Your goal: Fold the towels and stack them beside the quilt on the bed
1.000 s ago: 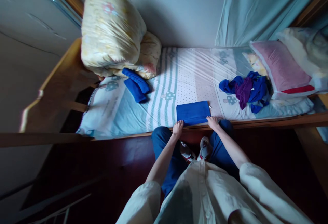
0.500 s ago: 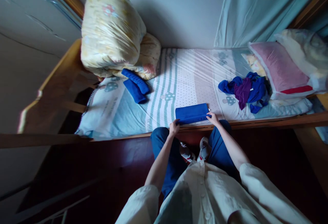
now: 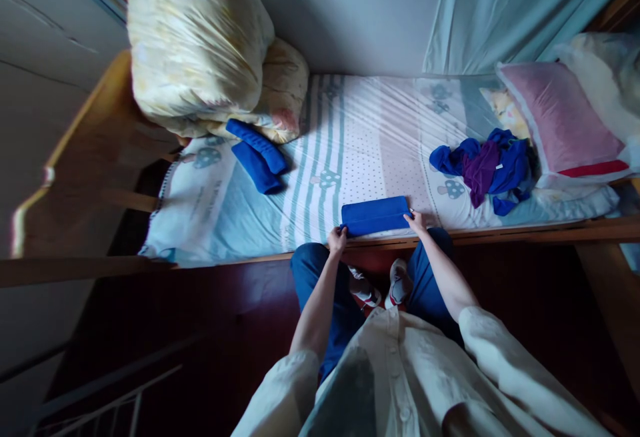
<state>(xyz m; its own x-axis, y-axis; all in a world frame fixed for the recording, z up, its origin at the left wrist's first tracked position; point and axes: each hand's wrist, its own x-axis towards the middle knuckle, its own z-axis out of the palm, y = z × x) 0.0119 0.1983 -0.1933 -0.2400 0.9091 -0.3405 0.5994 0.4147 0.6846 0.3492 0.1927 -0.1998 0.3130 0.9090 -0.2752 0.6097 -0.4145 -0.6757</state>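
A blue cloth (image 3: 375, 215), folded into a flat rectangle, lies on the bed's front edge before my knees. My left hand (image 3: 337, 239) pinches its near left corner. At its right end, my right hand (image 3: 415, 221) grips the edge between thumb and fingers. Two blue cloth rolls (image 3: 257, 157) rest to the left, one partly over the other. Over to the right lies a crumpled heap of blue cloths (image 3: 513, 169) with a purple cloth (image 3: 481, 171) on top.
A bulky yellow quilt (image 3: 200, 43) is piled at the bed's left end, near the wooden bed end (image 3: 75, 143). A pink pillow (image 3: 570, 117) lies at the right. The wooden bed rail (image 3: 500, 233) runs along the front, and a pale curtain (image 3: 490, 17) hangs behind.
The blue cloth's near edge has been folded over towards its middle, so a seam line now crosses it. Both hands moved slightly up with it. The camera view has shifted a little.
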